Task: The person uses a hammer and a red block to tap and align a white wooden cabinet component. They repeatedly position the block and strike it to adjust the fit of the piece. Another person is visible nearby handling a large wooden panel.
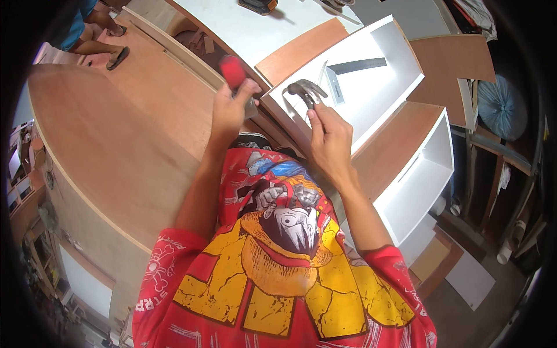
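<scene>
In a crowded workshop, a broad brown panel (116,156) stretched across the left of the scene, its outer edge facing cluttered shelves (38,232). A co-worker's legs (87,43), in dark sandals, showed at the panel's far end. Beyond its right edge spread a white tabletop (214,17), with a dark power tool (257,5) near the far edge and a brown board (304,49) along the near right edge.

A white box (400,61) stood open-faced beside the board; a second box (423,171), brown on its upper side and white within, sat just past its near right edge. Offcuts (449,269) littered the grey floor at lower right, and a stuffed blue bag (502,107) rested by the racks (499,148) at far right.

Inside the first box, a metal square (335,87) lay near the middle, its dark blade toward the far right corner. The worker, in a red printed shirt (284,232), gripped a claw hammer (301,90) in the right hand (332,133), its head above the box's near end. The left hand (232,110), blurred and curled closed, held a red item (232,71) just outside the box's left corner.
</scene>
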The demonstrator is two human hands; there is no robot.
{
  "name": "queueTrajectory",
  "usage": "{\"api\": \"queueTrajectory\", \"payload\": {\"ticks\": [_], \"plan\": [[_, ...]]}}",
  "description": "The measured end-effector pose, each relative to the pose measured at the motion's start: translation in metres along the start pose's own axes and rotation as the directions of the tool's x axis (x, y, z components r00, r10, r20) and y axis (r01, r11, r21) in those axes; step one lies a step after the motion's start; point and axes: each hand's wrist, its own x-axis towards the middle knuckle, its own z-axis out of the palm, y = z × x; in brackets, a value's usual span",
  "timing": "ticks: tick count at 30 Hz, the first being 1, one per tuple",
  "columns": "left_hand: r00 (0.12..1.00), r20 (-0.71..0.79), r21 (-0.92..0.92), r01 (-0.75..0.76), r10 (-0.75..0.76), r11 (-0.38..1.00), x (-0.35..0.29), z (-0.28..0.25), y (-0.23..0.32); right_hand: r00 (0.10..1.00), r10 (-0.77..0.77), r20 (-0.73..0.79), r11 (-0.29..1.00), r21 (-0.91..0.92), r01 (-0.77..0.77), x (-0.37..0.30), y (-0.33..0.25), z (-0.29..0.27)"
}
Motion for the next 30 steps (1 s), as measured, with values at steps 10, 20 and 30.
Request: {"api": "queueTrajectory", "payload": {"ticks": [10,20,30], "plan": [[0.978,-0.193,-0.483,-0.03,-0.073,0.875,0.032,0.0,-0.001,0.981,0.193,-0.015,0.978,-0.084,-0.193,-0.029,0.029,-0.02],[0.953,-0.304,-0.489,-0.164,0.009,0.857,0.006,0.004,0.018,0.969,0.182,0.168,0.903,-0.419,-0.097,0.008,0.061,-0.011],[0.999,0.035,0.015,-0.02,0.019,1.0,-0.013,0.0,0.036,0.914,0.1,0.393,0.901,-0.425,0.084,0.036,0.128,0.009]]}}
